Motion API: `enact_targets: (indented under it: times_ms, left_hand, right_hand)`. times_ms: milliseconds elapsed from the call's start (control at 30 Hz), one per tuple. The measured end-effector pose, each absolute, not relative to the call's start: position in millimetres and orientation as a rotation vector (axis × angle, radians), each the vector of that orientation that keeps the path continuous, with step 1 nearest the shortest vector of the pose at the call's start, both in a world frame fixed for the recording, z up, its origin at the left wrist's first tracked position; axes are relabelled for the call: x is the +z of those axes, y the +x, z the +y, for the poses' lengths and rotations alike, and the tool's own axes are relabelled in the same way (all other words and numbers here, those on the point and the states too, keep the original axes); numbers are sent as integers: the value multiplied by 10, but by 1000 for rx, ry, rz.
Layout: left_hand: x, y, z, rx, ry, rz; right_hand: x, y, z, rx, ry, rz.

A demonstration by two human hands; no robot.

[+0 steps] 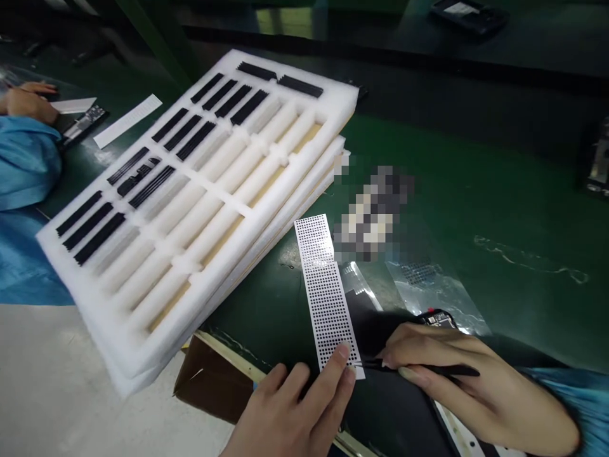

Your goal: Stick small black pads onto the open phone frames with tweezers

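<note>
A narrow white sheet of small black dot stickers [320,285] lies slanted over the bench in front of me. My left hand [299,406] holds its lower end, the index fingertip on the dots and the thumb close by at the edge. My right hand [457,374] grips black tweezers [450,369], whose thin tips reach the sheet's lower right edge beside my left fingertip. Whether a dot is between the tips is too small to tell. Partly under my right hand is a device with an exposed circuit board [440,318].
Stacked white foam trays [223,197] with black strips in some slots stand left of the sheet. Clear plastic film [438,292] lies right. A co-worker's hand [33,101] and blue sleeve are at far left, near another white strip [128,120]. A cardboard box [209,381] sits below the bench edge.
</note>
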State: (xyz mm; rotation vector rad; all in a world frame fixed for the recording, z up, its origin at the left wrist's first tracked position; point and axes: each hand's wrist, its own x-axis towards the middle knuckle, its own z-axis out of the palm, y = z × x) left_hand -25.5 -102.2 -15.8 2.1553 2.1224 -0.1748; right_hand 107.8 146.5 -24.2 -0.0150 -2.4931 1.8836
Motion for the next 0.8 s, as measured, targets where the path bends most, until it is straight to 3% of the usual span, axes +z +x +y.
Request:
enact_targets:
  times_ms: [800]
  left_hand:
    - [-203, -327, -982, -19, 2212, 2068]
  right_hand:
    - [-283, 1047, 1488, 1839, 151, -2434]
